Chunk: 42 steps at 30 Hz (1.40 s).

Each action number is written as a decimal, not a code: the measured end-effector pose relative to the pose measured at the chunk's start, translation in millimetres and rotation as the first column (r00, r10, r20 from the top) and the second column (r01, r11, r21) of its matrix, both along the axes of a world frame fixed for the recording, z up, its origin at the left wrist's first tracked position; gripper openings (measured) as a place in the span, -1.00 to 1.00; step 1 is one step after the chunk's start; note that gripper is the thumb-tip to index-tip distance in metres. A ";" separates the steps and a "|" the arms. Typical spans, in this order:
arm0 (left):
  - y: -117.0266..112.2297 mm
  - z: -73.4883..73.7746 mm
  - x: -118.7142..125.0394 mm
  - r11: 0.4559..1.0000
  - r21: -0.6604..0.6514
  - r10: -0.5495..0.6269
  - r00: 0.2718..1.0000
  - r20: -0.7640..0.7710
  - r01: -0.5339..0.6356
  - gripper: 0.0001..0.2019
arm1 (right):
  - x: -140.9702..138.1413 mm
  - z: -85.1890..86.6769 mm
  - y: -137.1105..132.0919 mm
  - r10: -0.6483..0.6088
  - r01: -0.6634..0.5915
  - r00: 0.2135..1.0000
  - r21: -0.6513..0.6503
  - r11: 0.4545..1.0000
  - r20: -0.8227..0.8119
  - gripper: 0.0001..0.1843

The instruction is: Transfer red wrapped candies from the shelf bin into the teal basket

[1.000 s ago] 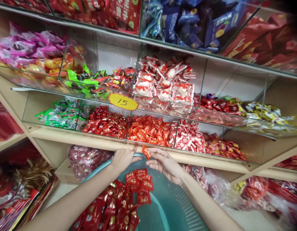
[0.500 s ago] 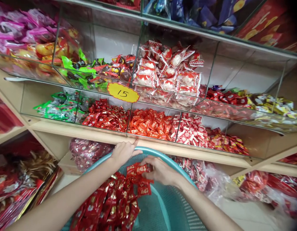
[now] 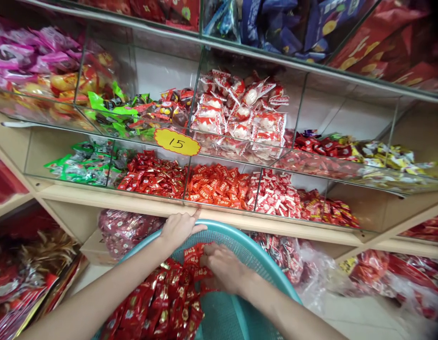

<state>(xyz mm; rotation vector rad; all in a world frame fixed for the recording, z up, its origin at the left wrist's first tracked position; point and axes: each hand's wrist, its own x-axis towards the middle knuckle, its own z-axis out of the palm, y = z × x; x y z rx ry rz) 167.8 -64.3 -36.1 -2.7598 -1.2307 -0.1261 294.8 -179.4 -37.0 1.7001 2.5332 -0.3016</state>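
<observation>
The left hand (image 3: 179, 231) is at the far rim of the turquoise basket (image 3: 275, 262), close to the front edge of the wooden shelf (image 3: 133, 201). Its index finger reaches out to that edge and its thumb points out to the side; the other fingers are hidden, so whether they have hold of the rim cannot be told.

The right hand (image 3: 224, 264) is down inside the basket, palm downward, its fingers bent over the red packets with pale lettering (image 3: 193, 255) towards the far rim. How far it is open, and whether it has hold of one, cannot be told, as the fingertips are covered.

Darker red packets with gold marks (image 3: 158, 302) lie heaped at the basket's left side, next to the lettered ones. Beyond the shelf's front edge, orange-red packets (image 3: 219, 186) fill a clear compartment, with red packets (image 3: 153, 174) on its left and pink-and-white ones (image 3: 275, 193) on its right. A yellow tag reading 15 (image 3: 176, 141) is above.
</observation>
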 end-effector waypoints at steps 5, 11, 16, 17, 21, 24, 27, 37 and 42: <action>0.5 0.0 -0.2 1.000 -0.031 0.007 0.999 0.031 -0.006 -0.35 | -3.0 -3.6 -1.3 -0.004 0.002 0.999 0.062 0.998 0.041 -0.68; 2.0 11.0 -2.8 0.999 -0.030 -0.018 0.999 -0.052 0.016 -0.38 | -2.2 5.3 3.0 -0.057 0.072 0.992 0.132 0.989 -0.114 -0.53; 3.3 11.3 -4.9 0.999 -0.026 -0.035 0.997 -0.073 0.033 -0.41 | 14.3 31.2 14.7 -0.114 0.252 0.899 0.284 0.925 -0.424 -0.64; 3.7 9.9 -5.1 0.999 -0.022 -0.042 0.997 -0.071 0.041 -0.40 | 20.2 35.9 17.4 -0.131 0.305 0.873 0.317 0.898 -0.469 -0.67; 5.5 5.8 -5.5 0.999 -0.001 -0.054 0.997 -0.062 0.054 -0.37 | 46.8 48.7 29.3 -0.324 0.558 0.793 0.402 0.726 -0.515 -0.72; 6.5 6.1 -6.3 0.999 0.006 -0.052 0.996 -0.075 0.052 -0.37 | 58.3 55.5 39.6 -0.526 0.687 0.726 0.430 0.586 -0.443 -0.71; 6.4 8.2 -6.8 0.998 0.007 -0.056 0.995 -0.084 0.057 -0.38 | 56.1 63.1 49.4 -0.634 0.703 0.703 0.451 0.550 -0.322 -0.64; 5.8 8.3 -7.6 0.998 0.010 -0.054 0.997 -0.057 0.054 -0.40 | 43.2 62.1 64.1 -0.692 0.739 0.664 0.382 0.554 -0.282 -0.77; 6.5 7.6 -8.2 0.998 0.019 -0.063 0.996 -0.069 0.065 -0.39 | 50.1 62.7 59.4 -0.514 0.701 0.713 0.473 0.533 -0.478 -0.77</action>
